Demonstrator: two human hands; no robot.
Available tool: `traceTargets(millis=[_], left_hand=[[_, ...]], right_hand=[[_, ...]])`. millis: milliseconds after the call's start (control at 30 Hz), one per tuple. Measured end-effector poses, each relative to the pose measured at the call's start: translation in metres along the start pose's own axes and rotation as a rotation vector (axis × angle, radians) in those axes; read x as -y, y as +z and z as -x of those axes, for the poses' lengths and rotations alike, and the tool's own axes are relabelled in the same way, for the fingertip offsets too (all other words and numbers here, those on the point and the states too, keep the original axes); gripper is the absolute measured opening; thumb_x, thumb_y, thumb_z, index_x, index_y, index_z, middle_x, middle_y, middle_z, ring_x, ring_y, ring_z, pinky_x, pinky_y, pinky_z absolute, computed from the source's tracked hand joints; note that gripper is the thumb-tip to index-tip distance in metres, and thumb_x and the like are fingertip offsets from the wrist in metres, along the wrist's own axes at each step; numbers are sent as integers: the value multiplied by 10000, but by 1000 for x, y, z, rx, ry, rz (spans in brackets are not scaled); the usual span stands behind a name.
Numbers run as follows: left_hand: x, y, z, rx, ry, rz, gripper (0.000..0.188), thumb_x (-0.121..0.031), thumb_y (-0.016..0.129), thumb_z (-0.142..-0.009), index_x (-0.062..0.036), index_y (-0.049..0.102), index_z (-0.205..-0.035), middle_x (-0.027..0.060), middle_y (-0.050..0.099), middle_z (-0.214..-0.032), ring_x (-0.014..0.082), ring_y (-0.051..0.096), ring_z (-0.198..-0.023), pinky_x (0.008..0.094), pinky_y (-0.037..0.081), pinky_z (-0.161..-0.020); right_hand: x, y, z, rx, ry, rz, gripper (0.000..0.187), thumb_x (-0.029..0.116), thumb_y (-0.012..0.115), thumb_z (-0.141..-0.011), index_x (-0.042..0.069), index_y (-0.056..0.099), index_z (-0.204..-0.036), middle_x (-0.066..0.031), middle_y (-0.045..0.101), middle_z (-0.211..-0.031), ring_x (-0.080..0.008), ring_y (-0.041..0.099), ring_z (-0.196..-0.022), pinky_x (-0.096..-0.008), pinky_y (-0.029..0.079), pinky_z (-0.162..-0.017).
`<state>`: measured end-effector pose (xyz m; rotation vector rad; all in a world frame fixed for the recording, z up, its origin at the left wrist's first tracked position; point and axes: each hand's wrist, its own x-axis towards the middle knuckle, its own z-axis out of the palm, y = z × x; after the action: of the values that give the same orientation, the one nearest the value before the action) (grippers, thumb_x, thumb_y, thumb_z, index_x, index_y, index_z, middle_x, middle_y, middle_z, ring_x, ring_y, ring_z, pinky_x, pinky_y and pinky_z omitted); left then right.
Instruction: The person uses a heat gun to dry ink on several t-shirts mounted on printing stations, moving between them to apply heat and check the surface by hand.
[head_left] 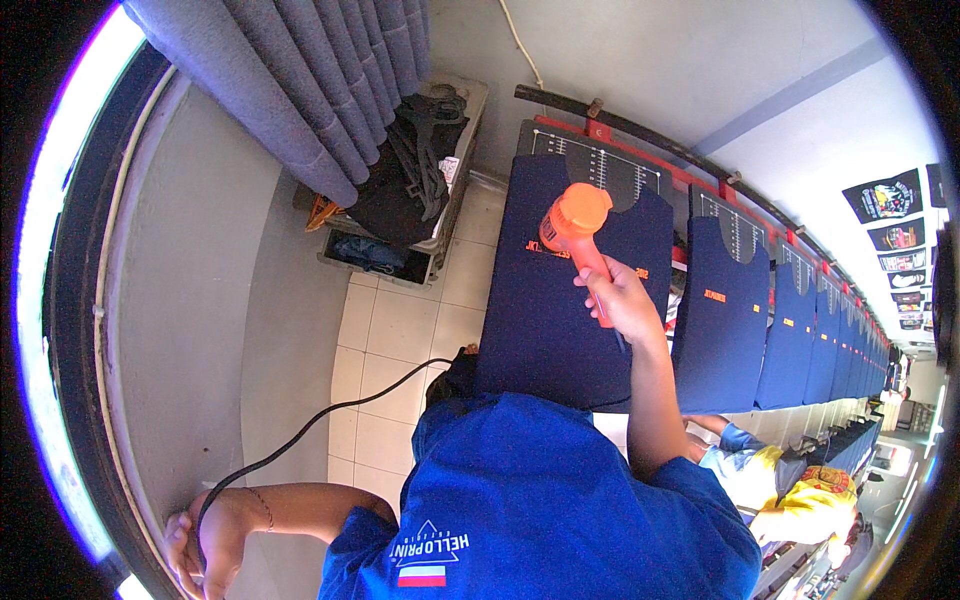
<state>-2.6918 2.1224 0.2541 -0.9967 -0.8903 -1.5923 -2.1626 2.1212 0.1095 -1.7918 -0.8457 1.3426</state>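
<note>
Beside tiled floor (pixel 400 325), a box (pixel 434 262) holds blue cloth (pixel 368 251); right fingers (pixel 600 280) clasp a blower (pixel 577 212), left fingers (pixel 179 545) touch cord (pixel 318 411), grip unclear.

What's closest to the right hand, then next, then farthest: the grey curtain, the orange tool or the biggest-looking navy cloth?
1. Orange tool: gripped in the right hand.
2. Navy cloth: on the front board, just beyond the hand.
3. Grey curtain: farthest, hanging at upper left.
</note>
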Motion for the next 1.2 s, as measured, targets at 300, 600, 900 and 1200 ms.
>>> traceTargets(millis=[300,600,900,1200], left_hand=[[-4,5,1,-37,-14,-9,678,-586,116,-1038,-61,462,-784,65,462,-472,160,438,-357,278,389,-329],[3,0,-1,1,26,11,672,-582,110,-1039,-63,452,-784,65,473,-479,160,445,-362,274,387,-327],[4,-1,1,-15,-12,9,669,-583,95,-1036,-63,437,-790,69,474,-485,164,443,-365,266,381,-325],[5,2,4,-62,-21,-4,690,-602,118,-1032,-73,466,-756,67,467,-490,164,446,-388,286,382,-343]], right_hand=[[-6,-4,0,-10,26,37,393,326,601,-966,33,581,-1227,-38,667,-935,-73,559,-653,-227,490,-565],[-8,-9,1,-4,17,18,394,328,606,-967,34,578,-1228,-38,670,-940,-75,566,-658,-228,492,-566],[-13,-11,3,-22,-4,45,371,309,593,-973,30,587,-1217,-46,675,-950,-77,574,-661,-226,495,-562],[-10,-15,8,-54,1,20,389,311,597,-969,24,589,-1232,-49,677,-935,-81,574,-649,-227,497,-553]])
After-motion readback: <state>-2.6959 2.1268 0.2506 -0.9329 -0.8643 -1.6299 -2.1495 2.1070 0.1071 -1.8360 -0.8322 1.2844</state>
